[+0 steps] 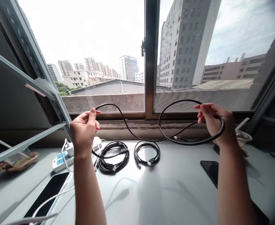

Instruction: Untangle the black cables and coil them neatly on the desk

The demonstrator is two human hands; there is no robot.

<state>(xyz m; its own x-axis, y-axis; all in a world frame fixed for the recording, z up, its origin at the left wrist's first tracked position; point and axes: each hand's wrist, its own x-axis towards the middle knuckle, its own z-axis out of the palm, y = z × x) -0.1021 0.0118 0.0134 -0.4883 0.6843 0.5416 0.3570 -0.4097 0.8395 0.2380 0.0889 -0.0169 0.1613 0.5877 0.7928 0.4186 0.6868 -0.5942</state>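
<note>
A black cable (125, 122) is stretched in loose curves between my two raised hands. My left hand (85, 125) is closed on it, thumb pressed against the fingers, and one plug end hangs below beside the wrist. My right hand (213, 120) is also closed on the cable, with a large loop around and left of it; the other plug dangles near the loop. Below, on the grey table (175, 187), lie a larger coiled black cable (125, 161) and a smaller coiled black cable (158, 153), both with their connectors showing.
At the left are a white power strip (57, 163) with plugs, a phone (49, 193) with a white cord, a food container (26, 162) and a metal rack (27, 76). Another phone (210, 170) and a lidded cup (244, 136) are on the right. A window frame (149, 62) stands behind.
</note>
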